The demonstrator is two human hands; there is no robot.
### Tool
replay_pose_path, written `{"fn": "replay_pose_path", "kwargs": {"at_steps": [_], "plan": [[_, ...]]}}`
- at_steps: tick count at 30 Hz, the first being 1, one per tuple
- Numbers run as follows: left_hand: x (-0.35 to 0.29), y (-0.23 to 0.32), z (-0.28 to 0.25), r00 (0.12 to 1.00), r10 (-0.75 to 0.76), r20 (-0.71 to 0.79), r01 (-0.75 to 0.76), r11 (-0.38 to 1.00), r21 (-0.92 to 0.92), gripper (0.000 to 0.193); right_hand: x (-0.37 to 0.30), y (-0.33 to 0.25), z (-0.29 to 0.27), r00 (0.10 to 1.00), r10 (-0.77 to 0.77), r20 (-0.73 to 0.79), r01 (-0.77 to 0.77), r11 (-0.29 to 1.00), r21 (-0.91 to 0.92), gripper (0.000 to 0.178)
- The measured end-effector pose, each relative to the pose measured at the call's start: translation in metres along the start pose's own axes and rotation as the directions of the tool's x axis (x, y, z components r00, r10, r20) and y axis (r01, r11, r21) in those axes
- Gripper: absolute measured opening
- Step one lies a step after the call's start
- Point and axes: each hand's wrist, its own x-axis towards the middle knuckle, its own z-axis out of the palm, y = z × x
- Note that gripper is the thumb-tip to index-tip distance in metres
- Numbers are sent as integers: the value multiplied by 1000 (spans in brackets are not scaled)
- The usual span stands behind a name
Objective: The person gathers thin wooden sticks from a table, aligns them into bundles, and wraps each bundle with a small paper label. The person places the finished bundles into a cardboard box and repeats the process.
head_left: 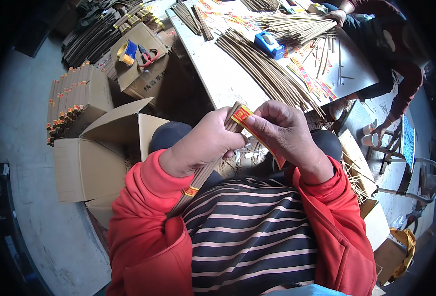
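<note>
A bundle of brown incense sticks (203, 176) lies slantwise before my chest, with my left hand (201, 139) closed around its upper part. A red and yellow paper band (191, 191) circles the bundle's lower part. At the upper end, a red and yellow paper label strip (241, 115) lies against the sticks, its loose tail hanging down toward my lap. Thumb and fingers of my right hand (288, 133) pinch this strip just beside the bundle. Some fingertips of both hands are hidden.
Loose incense sticks (262, 69) and a blue tape dispenser (269, 45) lie on the white table (203, 59). At left stand an open carton (87, 170) and banded bundles (70, 96). Scissors (148, 56) rest on another box. Across the table, a person's hand (337, 17) touches sticks.
</note>
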Motion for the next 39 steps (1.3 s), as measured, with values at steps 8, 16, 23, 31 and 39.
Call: {"fn": "replay_pose_path", "kwargs": {"at_steps": [8,16,23,31,39], "plan": [[-2,-13,11,1000,15,9,-15,997,-72,30,-8,-2,2,998,8,-64,-19,986,-163,25],[-2,-20,12,999,26,-22,-26,1000,-17,28,-8,-6,3,993,103,-57,-112,977,-180,27],[-2,-17,10,999,18,31,-16,998,-54,31,-8,-11,2,988,140,-67,-150,973,-175,28],[-9,-15,5,983,86,165,-42,966,-256,32,-9,-11,-4,989,148,-17,-149,981,-121,33],[-7,-23,3,967,166,195,-118,965,-235,54,-8,-11,-4,986,167,11,-165,979,-116,35]]}}
